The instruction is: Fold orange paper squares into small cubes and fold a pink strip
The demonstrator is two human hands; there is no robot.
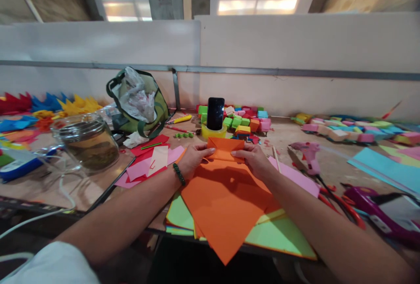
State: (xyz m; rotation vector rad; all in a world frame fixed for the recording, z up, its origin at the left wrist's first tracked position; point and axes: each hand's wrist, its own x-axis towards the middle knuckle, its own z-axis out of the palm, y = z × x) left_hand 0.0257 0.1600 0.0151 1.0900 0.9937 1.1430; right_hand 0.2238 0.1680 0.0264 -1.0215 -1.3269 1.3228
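Observation:
A small folded piece of orange paper (225,149) is held up between my two hands, with a crease line across it. My left hand (196,156), with a dark beaded bracelet at the wrist, pinches its left end. At the right end, my right hand (252,158) grips it between thumb and fingers. Below lies a large orange sheet (226,205), one corner pointing toward me past the table edge. Under that sheet rests a stack of green and yellow paper (282,236). Just beyond my hands, a phone (215,113) stands upright in a yellow tape roll (213,132).
A lidded glass jar (87,142) and an open green bag (141,100) stand to the left. Colourful folded paper blocks (243,122) lie at the back. On the right are a pink glue gun (308,155), scissors with red handles (341,207) and a purple device (383,209).

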